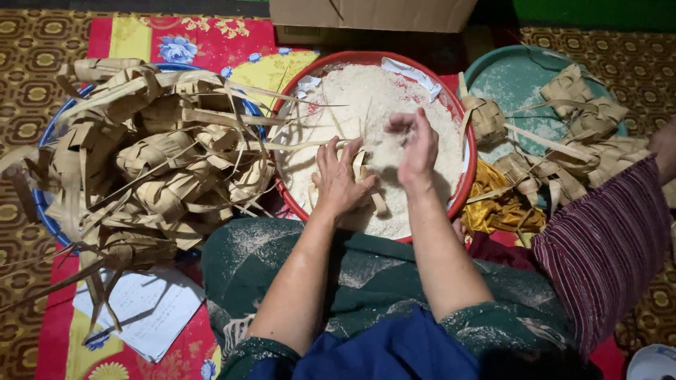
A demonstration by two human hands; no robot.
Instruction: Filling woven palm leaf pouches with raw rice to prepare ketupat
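A red basin (pixel 467 184) full of white rice grains (pixel 366 98) sits in front of my knees. My left hand (pixel 338 179) holds a woven palm-leaf pouch (pixel 362 169) over the rice, its loose strips trailing down. Just right of it, my right hand (pixel 415 148) is cupped around a handful of rice, which spills toward the pouch's mouth. Rice dust covers my green garment (pixel 366 274).
A blue basin (pixel 49 218) at the left is heaped with empty woven pouches (pixel 155 155). A teal tray (pixel 514 84) at the right holds several more pouches. Paper sheets (pixel 151 309) lie at lower left. A striped sleeve (pixel 605 239) of another person is at the right. A cardboard box (pixel 373 14) stands behind.
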